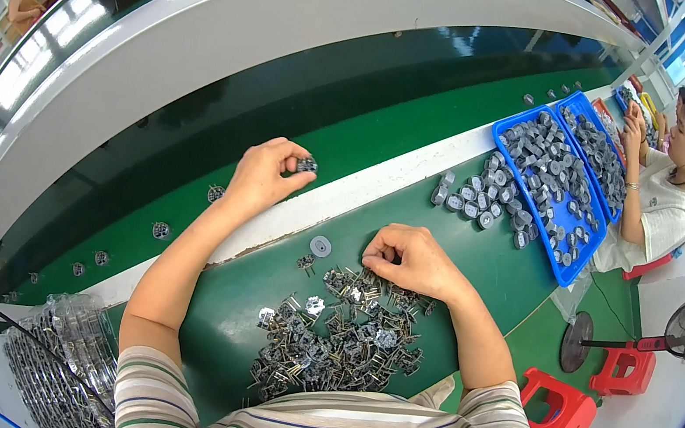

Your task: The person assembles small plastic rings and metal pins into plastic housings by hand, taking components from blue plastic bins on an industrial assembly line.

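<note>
Hands: well apart, the left hand (pixel 264 174) out over the green belt (pixel 371 143), the right hand (pixel 417 262) back over the table (pixel 226 312)
Left grip: thumb and fingers pinched on a small dark part (pixel 306 165), held at the fingertips on the side toward the right hand; its long axis cannot be told
Right grip: fingers curled together at the far edge of the heap of pronged parts (pixel 332 341); whether anything sits between them cannot be told
Heap: on the table, nearer the person than either hand, the right hand the closer one, its pins pointing every way
Grey disc (pixel 320 246): flat on the table between the hands, nearer the right
Grey cylinders (pixel 476 200): loose beyond the right hand, beside a blue tray (pixel 585 260)
</note>
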The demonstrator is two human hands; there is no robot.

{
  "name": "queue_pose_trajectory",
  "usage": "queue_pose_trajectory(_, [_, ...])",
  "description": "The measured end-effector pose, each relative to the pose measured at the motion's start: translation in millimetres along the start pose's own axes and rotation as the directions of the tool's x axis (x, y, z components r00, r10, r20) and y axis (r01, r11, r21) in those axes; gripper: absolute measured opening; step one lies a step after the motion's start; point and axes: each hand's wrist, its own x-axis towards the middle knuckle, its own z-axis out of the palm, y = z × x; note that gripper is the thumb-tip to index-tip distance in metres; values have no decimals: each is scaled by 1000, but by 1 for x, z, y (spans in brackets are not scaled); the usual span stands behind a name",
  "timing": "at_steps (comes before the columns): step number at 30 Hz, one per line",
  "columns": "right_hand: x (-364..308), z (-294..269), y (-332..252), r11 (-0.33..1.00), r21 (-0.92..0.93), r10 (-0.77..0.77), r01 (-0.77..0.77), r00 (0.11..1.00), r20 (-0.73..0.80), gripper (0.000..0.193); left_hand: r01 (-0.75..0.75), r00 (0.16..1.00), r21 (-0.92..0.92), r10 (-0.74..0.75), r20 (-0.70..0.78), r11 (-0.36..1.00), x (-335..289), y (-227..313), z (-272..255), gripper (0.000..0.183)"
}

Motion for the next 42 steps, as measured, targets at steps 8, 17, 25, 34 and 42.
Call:
queue_pose_trajectory(8, [4, -3, 8, 951, -204, 156, -233, 930, -334, 18, -222, 951, 301, 274, -141, 927, -11, 25, -21, 39])
queue_pose_trajectory(17, [-5, -31, 5, 988, -132, -98, 85, 991, -95, 23, -361, 624, -250, 432, 651, 899, -31, 55, -13, 26])
queue_pose_trajectory(25, [-3, -19, 13, 977, -212, -32, -2, 988, -153, 10, -627, 766, -25, 621, 166, 779, -43, 51, 41, 28])
queue_pose_trajectory(34, [-3, -23, 16, 976, -218, -28, -12, 983, -180, 11, -605, 664, -359, 699, 266, 711, -40, 49, 40, 37])
queue_pose_trajectory(42, [-4, -20, 20, 984, -181, -34, -7, 974, -226, 11, -518, 780, -335, 596, 193, 787, -38, 55, 40, 33])
